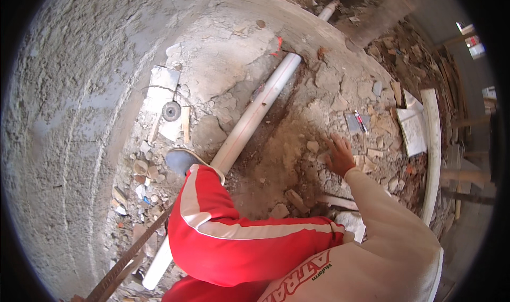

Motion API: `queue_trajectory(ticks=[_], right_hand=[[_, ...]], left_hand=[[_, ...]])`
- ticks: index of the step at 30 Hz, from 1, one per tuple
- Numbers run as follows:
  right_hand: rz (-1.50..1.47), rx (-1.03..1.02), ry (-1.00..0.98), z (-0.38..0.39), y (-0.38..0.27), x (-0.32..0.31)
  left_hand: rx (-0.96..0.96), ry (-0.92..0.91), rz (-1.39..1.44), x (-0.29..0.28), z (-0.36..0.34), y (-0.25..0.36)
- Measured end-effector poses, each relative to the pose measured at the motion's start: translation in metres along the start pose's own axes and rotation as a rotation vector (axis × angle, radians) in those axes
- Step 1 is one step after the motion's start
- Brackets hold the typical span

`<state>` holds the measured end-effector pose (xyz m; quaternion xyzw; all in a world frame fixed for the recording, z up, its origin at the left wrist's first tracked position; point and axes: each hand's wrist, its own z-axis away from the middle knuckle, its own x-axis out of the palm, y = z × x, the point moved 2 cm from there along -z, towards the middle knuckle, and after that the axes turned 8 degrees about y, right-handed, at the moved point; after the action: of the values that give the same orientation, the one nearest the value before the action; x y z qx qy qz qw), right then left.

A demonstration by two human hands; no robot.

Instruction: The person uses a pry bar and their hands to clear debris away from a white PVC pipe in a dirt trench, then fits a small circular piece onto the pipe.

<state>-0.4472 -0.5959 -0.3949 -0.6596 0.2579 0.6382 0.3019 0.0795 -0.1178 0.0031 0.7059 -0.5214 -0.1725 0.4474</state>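
Note:
My right hand (340, 155) reaches out over the rubble with its fingers spread and nothing held in them. A pale loose stone (312, 146) lies just left of its fingertips. A little beyond the hand, a red pen-like tool (360, 121) rests on a small dark grey piece (352, 123). Left of the hand, a white plastic pipe (257, 113) with a thin red line along it lies slantwise in a shallow dug channel. My shoe (183, 160) is beside the pipe's near part. My left hand is outside the picture.
A round grey disc (171, 111) sits on a pale board by the rough plastered wall (69, 116). A rusty bar (133, 251) slants at lower left. White sheets (412, 126) and a long pale curved length (433, 148) lie at right. Broken chunks (297, 201) litter the ground.

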Motion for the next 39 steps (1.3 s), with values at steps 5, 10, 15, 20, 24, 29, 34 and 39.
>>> queue_trajectory(ticks=[5, 10, 15, 20, 24, 29, 34, 39], right_hand=[[0.022, 0.020, 0.053, 0.013, 0.014, -0.007], [-0.006, -0.010, 0.106, 0.006, 0.001, 0.002], [0.047, 0.114, 0.080, 0.003, -0.006, 0.008], [0.073, 0.040, 0.107, 0.001, 0.018, 0.037], [-0.276, 0.004, 0.208, -0.003, 0.021, 0.007], [-0.388, -0.017, 0.247, -0.040, 0.053, -0.024], [-0.551, -0.094, 0.437, -0.154, 0.066, -0.008], [-0.373, -0.046, 0.225, -0.275, 0.074, 0.078]], left_hand=[[0.811, -0.356, -0.841, -0.062, -0.058, -0.047], [0.872, -0.276, -0.903, -0.040, -0.051, -0.038], [0.802, -0.327, -1.000, -0.018, -0.045, -0.033], [0.823, -0.277, -0.985, -0.026, -0.047, -0.032], [0.829, -0.246, -0.959, -0.015, -0.033, -0.022], [0.729, -0.296, -1.060, -0.015, -0.021, -0.011], [0.755, -0.339, -1.163, -0.007, -0.031, 0.003], [0.070, -0.029, -0.714, 0.073, 0.035, 0.018]])
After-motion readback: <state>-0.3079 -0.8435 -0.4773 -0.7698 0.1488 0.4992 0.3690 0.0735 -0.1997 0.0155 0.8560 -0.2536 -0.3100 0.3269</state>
